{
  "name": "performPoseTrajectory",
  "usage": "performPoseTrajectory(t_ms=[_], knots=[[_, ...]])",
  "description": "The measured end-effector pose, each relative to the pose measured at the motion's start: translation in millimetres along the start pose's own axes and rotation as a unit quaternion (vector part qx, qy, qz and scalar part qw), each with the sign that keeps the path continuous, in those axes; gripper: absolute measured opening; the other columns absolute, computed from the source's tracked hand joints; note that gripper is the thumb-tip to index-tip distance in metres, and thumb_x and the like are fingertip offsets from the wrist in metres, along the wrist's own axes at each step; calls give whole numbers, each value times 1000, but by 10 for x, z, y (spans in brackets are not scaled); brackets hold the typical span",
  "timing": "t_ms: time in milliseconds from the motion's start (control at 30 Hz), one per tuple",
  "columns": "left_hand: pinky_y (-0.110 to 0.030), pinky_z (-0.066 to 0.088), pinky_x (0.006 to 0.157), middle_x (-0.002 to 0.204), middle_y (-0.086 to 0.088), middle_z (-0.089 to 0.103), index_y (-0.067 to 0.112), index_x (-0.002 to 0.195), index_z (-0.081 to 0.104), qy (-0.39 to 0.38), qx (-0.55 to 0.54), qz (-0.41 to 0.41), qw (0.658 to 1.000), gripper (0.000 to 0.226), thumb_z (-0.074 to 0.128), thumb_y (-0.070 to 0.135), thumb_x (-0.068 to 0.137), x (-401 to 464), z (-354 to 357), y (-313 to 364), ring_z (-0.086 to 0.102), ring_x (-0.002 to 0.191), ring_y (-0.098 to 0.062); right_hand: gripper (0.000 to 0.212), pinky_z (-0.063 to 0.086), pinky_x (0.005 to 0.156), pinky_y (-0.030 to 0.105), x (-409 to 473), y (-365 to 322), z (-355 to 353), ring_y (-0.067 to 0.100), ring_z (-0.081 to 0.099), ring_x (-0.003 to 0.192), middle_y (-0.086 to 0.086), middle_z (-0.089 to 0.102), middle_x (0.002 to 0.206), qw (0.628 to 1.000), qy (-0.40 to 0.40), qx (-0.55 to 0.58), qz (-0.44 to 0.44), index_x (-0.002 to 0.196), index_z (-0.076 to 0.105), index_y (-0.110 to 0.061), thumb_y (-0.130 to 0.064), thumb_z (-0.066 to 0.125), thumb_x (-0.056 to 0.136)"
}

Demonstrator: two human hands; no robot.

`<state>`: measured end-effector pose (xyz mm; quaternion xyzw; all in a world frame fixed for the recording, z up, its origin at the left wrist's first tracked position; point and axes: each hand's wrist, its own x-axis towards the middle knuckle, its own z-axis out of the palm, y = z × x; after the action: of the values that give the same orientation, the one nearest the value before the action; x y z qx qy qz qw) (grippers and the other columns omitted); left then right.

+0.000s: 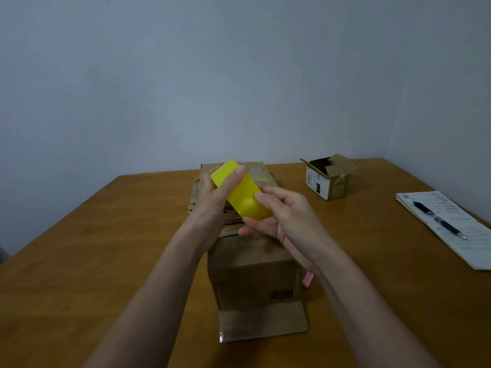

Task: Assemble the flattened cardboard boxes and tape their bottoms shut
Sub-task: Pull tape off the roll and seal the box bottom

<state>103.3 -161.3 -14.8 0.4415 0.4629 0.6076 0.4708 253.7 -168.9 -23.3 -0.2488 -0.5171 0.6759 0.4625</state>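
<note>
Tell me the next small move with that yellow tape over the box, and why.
Probably lower the yellow tape onto the top face of the cardboard box beneath it. The left hand and right hand hold the tape stretched between them above the box, and it does not yet appear to touch the cardboard.

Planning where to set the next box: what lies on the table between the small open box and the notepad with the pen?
Only bare table shows between the small open box and the notepad in the head view.
</note>
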Motion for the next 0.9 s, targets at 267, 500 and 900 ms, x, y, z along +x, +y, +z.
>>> performPoseTrajectory(t_ms=[267,500,900], knots=[[-51,55,86,124,-13,59,24,123,46,-8,29,15,999,62,77,46,74,-4,-22,-38,65,107,-31,26,59,67,23,-2,66,-1,34,71,72,21,60,121,1000,16,27,-2,121,60,-8,-4,48,98],[-50,56,85,118,-10,61,22,127,45,-18,41,21,999,66,75,46,74,10,-27,-59,66,102,-27,25,60,69,24,-53,74,-17,33,72,73,18,64,117,999,7,44,-2,107,63,-18,-2,46,98],[-47,59,79,115,-11,61,19,125,43,-8,31,7,999,70,73,49,69,-7,-7,-114,66,103,-29,24,58,60,20,-49,81,0,29,72,70,9,64,113,1000,4,-5,0,111,62,-23,-8,60,93]])
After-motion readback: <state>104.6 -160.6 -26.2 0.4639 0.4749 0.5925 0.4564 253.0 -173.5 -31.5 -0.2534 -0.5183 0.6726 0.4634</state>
